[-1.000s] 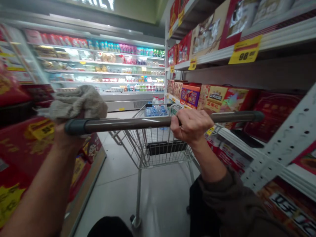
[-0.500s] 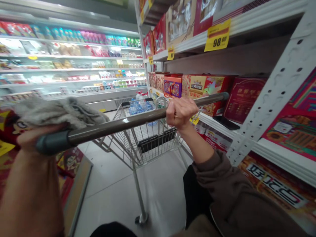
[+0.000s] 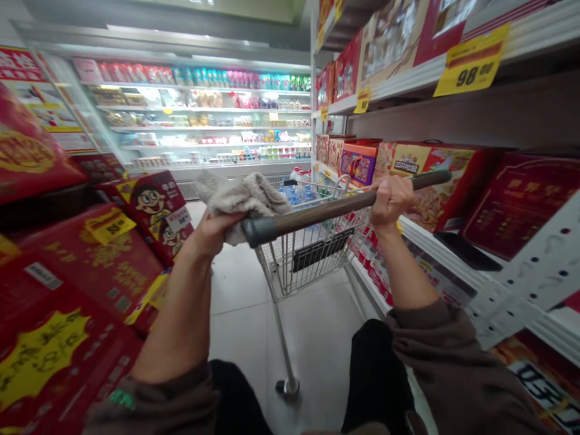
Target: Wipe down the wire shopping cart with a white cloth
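A metal shopping cart [image 3: 312,257] stands in front of me, its long brown handle bar [image 3: 326,211] running slanted across the view. My right hand [image 3: 392,196] is wrapped round the bar near its right end. At the bar's left end, my left hand [image 3: 215,232] grips a crumpled grey cloth [image 3: 251,196], which drapes over its fingers and beside the grey end cap [image 3: 259,231]. Blue-tinted bottles [image 3: 299,194] lie at the far end of the cart's basket.
Red gift boxes [image 3: 90,260] with yellow price tags are stacked close on the left. A white shelf rack [image 3: 521,290] of boxed goods runs along the right. A lit refrigerated case [image 3: 203,166] spans the back. Pale floor tiles [image 3: 240,326] show below the cart.
The view has swung left, showing more of the red boxes. My left hand with the cloth, my right hand and the cart sit further right in view.
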`<state>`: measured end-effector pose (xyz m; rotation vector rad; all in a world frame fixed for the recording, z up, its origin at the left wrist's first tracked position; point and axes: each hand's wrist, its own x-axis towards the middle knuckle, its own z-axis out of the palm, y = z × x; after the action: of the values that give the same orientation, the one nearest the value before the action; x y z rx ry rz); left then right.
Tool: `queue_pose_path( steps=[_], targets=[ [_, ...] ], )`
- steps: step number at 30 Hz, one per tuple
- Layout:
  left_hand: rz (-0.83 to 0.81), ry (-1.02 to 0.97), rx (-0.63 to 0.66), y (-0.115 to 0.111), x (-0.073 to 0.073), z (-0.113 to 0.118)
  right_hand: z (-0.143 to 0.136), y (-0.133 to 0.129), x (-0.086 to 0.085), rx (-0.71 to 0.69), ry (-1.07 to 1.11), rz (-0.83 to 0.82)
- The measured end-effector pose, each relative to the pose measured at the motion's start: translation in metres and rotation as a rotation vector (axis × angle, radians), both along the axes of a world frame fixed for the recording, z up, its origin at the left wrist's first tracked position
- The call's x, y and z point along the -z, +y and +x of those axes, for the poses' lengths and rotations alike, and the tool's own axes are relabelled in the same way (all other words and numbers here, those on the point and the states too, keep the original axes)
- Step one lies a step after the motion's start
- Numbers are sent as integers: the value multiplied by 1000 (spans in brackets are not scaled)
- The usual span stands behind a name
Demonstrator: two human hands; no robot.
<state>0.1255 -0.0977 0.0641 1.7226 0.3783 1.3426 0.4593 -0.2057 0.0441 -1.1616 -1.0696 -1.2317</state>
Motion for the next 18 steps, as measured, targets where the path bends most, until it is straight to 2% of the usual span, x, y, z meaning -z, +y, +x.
queue_pose_path(
  steps=[4, 7, 10, 14, 16, 18],
  targets=[
    [0, -4, 13, -18, 1, 17, 25, 2, 2, -82, 38, -37],
    [24, 25, -3, -26, 2, 27, 18, -10, -3, -124, 112, -109],
    [59, 54, -27, -27, 2, 34, -27, -33, -14, -159, 117, -148],
    [194, 148, -15, -19, 3, 35, -102, -51, -23, -409, -114, -255],
    [268, 202, -9, -11, 4, 31, -122, -49, -24, -423, -182, -284],
    [314, 263, -33, 1, 8, 25, -126, -44, -23, -412, -200, -290]
  ],
)
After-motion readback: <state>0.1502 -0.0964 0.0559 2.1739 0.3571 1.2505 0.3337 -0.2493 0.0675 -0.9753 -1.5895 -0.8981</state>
